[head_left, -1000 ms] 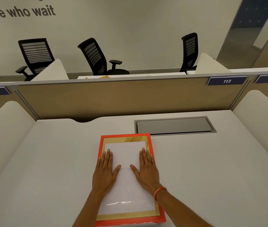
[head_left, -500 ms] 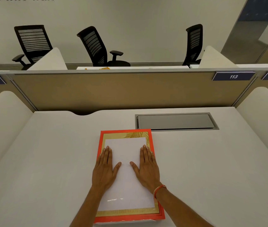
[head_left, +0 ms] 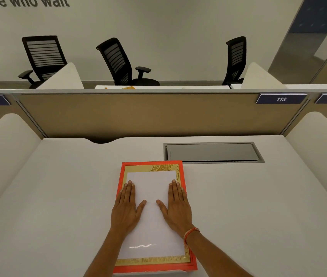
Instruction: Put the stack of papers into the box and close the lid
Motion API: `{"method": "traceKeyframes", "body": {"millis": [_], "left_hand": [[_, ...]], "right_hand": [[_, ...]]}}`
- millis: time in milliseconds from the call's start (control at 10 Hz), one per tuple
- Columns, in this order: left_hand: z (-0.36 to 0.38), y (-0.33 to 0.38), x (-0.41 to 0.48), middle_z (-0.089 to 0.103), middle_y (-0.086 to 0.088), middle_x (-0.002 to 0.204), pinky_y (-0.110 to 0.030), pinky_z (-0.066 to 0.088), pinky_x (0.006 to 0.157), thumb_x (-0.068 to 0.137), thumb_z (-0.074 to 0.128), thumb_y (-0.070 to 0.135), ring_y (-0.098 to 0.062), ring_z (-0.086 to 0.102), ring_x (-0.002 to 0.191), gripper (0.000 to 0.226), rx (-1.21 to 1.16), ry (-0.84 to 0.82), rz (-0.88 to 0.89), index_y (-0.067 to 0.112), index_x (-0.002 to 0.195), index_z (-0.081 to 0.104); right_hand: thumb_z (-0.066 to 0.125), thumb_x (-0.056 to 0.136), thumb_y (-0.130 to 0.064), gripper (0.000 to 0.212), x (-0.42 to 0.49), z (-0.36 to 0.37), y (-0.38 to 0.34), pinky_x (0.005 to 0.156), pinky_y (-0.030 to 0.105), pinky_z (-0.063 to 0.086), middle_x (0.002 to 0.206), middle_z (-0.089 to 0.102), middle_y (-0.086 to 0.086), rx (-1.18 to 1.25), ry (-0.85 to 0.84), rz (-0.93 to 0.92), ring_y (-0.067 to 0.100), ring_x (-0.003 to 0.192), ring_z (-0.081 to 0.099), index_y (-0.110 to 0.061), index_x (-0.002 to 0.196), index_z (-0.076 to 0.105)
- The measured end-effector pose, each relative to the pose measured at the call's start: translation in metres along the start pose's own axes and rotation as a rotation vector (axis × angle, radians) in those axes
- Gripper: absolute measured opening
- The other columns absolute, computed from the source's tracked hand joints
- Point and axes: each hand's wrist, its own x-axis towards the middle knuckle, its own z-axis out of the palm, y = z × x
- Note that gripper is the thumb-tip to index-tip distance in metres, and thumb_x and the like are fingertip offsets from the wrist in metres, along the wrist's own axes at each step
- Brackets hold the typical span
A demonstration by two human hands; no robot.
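Now, head view: left hand point(head_left: 125, 211) & right hand point(head_left: 177, 208) lie flat, fingers spread, gripping nothing, on the stack of papers point(head_left: 151, 214) atop the red box point(head_left: 181, 172), lower centre. Judged start: lid looks shut, so nxt lift papers off, open it.

Both hands, left point(head_left: 125, 209) and right point(head_left: 177, 207), lie flat on the box point(head_left: 150, 164).

red box point(head_left: 152, 267) w/ gold trim, flat on desk, white papers point(head_left: 152, 188) on top.
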Motion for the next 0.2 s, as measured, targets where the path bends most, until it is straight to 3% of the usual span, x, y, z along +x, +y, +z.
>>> {"method": "traceKeyframes", "body": {"millis": [100,200], "left_hand": [[0.0,0.012,0.002,0.002,-0.001,0.164,-0.023,-0.012,0.122,0.086,0.003,0.074,-0.02,0.006,0.153,0.092,-0.065,0.036,-0.009,0.012,0.154,0.001],[0.004,0.024,0.006,0.001,0.0,0.164,-0.017,-0.021,0.117,0.086,0.004,0.074,-0.019,0.006,0.152,0.092,-0.123,0.05,-0.005,0.012,0.154,0.001]], "right_hand": [[0.02,0.092,-0.071,0.087,0.002,-0.003,0.008,0.116,0.025,-0.011,0.16,0.023,0.006,0.04,0.068,-0.025,0.023,0.147,0.024,-0.009,0.152,0.022],[0.018,0.09,-0.073,0.089,0.001,-0.008,0.018,0.115,0.025,-0.014,0.16,0.022,0.005,0.07,0.069,-0.029,0.021,0.148,0.022,-0.01,0.153,0.021]]}}
